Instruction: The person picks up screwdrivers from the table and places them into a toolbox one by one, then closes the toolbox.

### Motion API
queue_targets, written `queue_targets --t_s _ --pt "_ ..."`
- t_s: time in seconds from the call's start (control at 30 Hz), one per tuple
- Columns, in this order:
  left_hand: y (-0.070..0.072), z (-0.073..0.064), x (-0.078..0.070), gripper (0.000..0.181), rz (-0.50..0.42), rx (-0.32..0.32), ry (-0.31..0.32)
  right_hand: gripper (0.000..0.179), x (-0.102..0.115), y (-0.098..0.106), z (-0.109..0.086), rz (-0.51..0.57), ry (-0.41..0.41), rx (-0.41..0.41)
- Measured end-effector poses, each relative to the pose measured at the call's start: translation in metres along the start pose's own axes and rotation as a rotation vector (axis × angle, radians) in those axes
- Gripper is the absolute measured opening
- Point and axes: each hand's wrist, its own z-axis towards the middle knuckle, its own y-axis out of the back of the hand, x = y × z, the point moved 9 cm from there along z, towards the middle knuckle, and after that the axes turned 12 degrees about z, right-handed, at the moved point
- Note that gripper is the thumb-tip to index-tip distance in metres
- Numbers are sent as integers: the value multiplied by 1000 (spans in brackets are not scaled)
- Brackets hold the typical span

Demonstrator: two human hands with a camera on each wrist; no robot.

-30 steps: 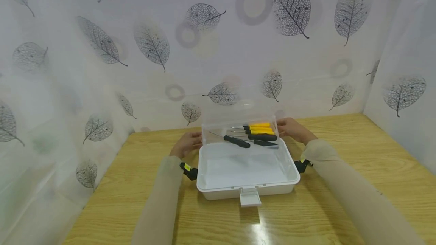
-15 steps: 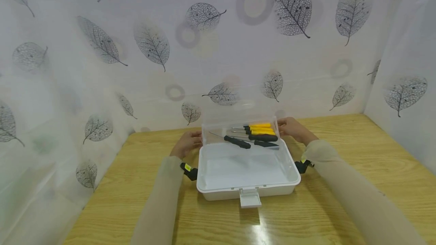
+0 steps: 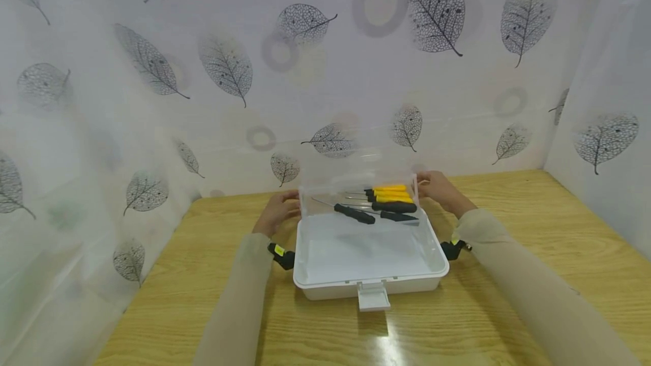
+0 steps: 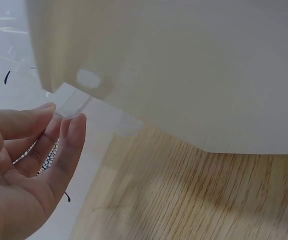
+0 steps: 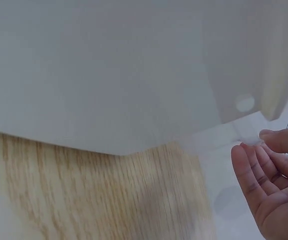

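Note:
A white plastic box (image 3: 366, 253) stands on the table with its front latch (image 3: 373, 296) hanging down. Its clear lid (image 3: 317, 199) is raised at the back. Several screwdrivers with yellow handles (image 3: 390, 192) or black handles (image 3: 394, 207) show at the lid; whether they lie in it or behind it, I cannot tell. Another black-handled screwdriver (image 3: 355, 213) lies slantwise to their left. My left hand (image 3: 278, 210) pinches the lid's left edge between thumb and fingers, as the left wrist view shows. At the right edge, my right hand (image 5: 278, 185) pinches the lid likewise.
The wooden table (image 3: 203, 275) extends around the box on both sides and in front. A pale leaf-printed sheet (image 3: 356, 72) hangs behind it and along both sides. Black wrist cameras (image 3: 282, 256) sit close to the box's side walls.
The lid and the screwdrivers seen at it shift only slightly. My right hand edges a little upward; my left hand stays nearly still at the lid's left edge.

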Motion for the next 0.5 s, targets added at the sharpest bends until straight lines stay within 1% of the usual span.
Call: queue_targets --t_s 0.07,0.2,0.37,0.5 --pt "0 0 -1 46 1 -4 -14 45 0 1 0 5 3 -11" --pt "1 -1 -2 44 5 -10 -21 47 3 1 -2 13 23 -24" --pt "3 -2 -5 45 2 -37 -34 54 10 4 -4 17 52 -50" --pt "6 -2 -10 45 -21 -61 -58 54 13 7 -5 10 46 -83"
